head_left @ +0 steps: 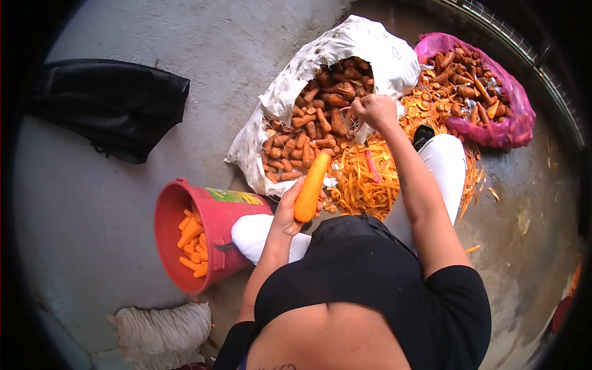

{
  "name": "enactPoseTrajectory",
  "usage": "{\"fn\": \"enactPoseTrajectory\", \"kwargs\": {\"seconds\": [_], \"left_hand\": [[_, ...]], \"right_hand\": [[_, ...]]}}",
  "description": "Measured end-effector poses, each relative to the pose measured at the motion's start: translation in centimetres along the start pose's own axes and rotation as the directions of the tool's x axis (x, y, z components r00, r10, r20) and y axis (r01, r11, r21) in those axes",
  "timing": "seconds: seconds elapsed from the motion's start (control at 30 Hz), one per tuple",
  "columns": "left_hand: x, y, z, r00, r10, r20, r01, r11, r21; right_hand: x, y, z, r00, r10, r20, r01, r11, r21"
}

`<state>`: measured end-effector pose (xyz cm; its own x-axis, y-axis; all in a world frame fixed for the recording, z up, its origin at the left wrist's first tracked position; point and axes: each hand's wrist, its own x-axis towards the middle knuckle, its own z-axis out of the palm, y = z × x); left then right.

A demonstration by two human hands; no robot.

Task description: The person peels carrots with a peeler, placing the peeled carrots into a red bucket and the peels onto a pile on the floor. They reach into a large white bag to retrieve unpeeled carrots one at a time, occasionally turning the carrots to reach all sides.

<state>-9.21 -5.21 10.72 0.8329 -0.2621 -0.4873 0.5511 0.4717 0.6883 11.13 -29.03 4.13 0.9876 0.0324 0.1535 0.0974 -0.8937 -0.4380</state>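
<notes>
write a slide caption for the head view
Left hand holding a peeled carrot near orange peelings and a white sack of unpeeled carrots.

The peeled carrot is smooth with a faint sheen, while the unpeeled carrots look rough and matt. The white sack seems to be woven plastic, crumpled, its edge frayed; the pink sack is fine plastic netting. The peelings look moist and slightly glossy. The red bucket is smooth plastic with a shiny printed label. The black sheet has a soft gloss along its creases. The floor resembles worn concrete, wet and reflective in places. The white trousers are matt cloth.
</notes>
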Motion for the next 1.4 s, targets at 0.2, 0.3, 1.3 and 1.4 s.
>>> {"fn": "enactPoseTrajectory", "kwargs": {"seconds": [0.2,0.3,1.3,1.4], "left_hand": [[1.1,0.0,-0.8,1.0,0.003,-0.019,-0.004,0.999,-0.052],[1.7,-0.3,-2.0,0.999,-0.031,-0.014,0.029,0.995,-0.094],[1.4,-0.4,0.1,0.966,0.211,-0.15,-0.148,0.925,0.351],[1.0,-0.7,0.6,0.951,0.275,-0.141,-0.185,0.872,0.453]], "right_hand": [[-4.8,-6.1,-2.7,0.953,-0.285,-0.101,0.302,0.871,0.387],[-6.9,-7.8,-2.4,0.807,-0.496,-0.319,0.589,0.715,0.377],[-5.1,-6.5,-2.7,0.863,-0.464,-0.201,0.501,0.837,0.22],[-1.9,-3.9,-2.8,0.963,-0.24,0.122,0.233,0.97,0.075]]}}
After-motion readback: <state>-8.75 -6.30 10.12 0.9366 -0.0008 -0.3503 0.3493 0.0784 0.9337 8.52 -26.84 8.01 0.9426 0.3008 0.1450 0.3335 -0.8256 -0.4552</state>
